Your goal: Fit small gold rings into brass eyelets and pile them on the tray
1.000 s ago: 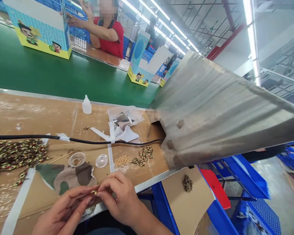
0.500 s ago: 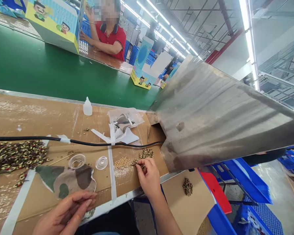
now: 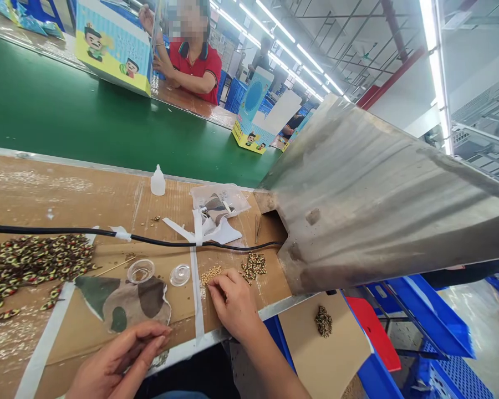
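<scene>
My left hand (image 3: 120, 357) is closed in a pinch at the table's front edge, just below a camouflage cloth piece (image 3: 127, 302). Whatever lies between its thumb and fingertips is too small to make out. With fingers drawn together, my right hand (image 3: 235, 302) reaches down at a little heap of tan beads (image 3: 210, 275); its fingertips partly cover the heap's edge. Right behind that hand lies a cluster of dark patterned small pieces (image 3: 253, 266). A round clear dish (image 3: 141, 271) with some liquid overlaps the cloth, and a clear lid (image 3: 179, 275) lies beside it.
A black cable (image 3: 158, 239) crosses the cardboard-covered table. Many dark, yellow and red pieces (image 3: 45, 257) are heaped left. Behind are a white dropper bottle (image 3: 158, 182) and a plastic tray (image 3: 220, 199). A metal panel (image 3: 378, 199) stands right; a co-worker (image 3: 197, 66) sits across the green belt (image 3: 120, 130).
My right hand has moved left from the dark patterned pieces to the tan beads. My left hand keeps its pinch by the cloth. The whole view has shifted slightly.
</scene>
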A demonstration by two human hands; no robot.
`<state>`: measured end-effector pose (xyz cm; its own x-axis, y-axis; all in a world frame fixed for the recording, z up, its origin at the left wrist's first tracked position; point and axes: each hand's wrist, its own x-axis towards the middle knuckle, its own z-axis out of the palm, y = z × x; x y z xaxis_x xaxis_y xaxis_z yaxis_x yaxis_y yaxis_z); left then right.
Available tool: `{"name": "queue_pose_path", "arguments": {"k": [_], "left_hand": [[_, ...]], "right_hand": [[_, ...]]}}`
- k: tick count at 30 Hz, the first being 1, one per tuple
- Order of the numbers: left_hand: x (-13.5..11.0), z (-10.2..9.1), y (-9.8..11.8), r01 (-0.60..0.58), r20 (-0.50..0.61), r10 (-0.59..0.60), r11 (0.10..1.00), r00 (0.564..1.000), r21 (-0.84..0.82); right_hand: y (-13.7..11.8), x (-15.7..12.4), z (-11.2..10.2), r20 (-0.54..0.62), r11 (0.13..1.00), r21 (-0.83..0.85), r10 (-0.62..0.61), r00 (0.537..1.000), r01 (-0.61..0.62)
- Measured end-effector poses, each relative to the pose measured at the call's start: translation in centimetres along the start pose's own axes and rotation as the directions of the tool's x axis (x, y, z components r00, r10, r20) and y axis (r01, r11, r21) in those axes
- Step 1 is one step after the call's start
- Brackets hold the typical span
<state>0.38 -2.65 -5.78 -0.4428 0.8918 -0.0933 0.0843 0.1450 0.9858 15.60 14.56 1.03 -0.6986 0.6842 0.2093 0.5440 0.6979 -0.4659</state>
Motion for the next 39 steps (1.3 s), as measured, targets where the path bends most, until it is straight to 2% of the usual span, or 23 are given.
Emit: {"name": "queue_pose_path", "arguments": {"k": [7, 13, 17, 24, 29, 34, 36, 39], "left_hand": [[0.1, -0.1, 0.7, -0.056, 0.021, 0.056, 0.998, 0.998, 0.012], [0.4, -0.2, 1.4, -0.129, -0.002, 0.129, 0.99, 0.992, 0.054], [0.3, -0.2, 1.8, -0.103, -0.01, 0.103, 0.994, 0.995, 0.033], [0.3, -0.3, 1.5, -0.117, -0.019, 0.118, 0.991, 0.993, 0.059], [0.3, -0.2, 1.4, -0.041, 0.009, 0.04, 0.998, 0.999, 0.047], [0.2, -0.1, 3.1, 0.05, 0.024, -0.049, 0.998, 0.999, -0.024], [0.5, 0.0, 4.2, 0.149, 0.005, -0.149, 0.985, 0.989, -0.091], [1.2, 0.2, 5.9, 0.35, 0.004, -0.356, 0.915, 0.934, -0.199]], "right_hand": [[0.1, 0.1, -0.5, 0.106, 0.999, 0.05, -0.005, 0.994, 0.0], [0.7, 0.0, -1.2, 0.098, 1.0, 0.011, 0.0, 0.995, -0.001], [0.7, 0.2, -1.1, 0.104, 0.999, -0.003, -0.052, 0.993, 0.052], [0.6, 0.5, -0.7, 0.138, 0.998, -0.026, -0.049, 0.989, 0.053], [0.3, 0.8, -0.7, 0.182, 0.994, -0.073, -0.068, 0.981, 0.082], [0.3, 0.9, -0.6, 0.206, 0.99, -0.088, -0.09, 0.974, 0.11], [0.3, 0.8, -0.6, 0.195, 0.992, -0.068, -0.092, 0.976, 0.108], [-0.1, 0.4, -0.6, 0.162, 0.995, 0.046, -0.09, 0.983, 0.083]]}}
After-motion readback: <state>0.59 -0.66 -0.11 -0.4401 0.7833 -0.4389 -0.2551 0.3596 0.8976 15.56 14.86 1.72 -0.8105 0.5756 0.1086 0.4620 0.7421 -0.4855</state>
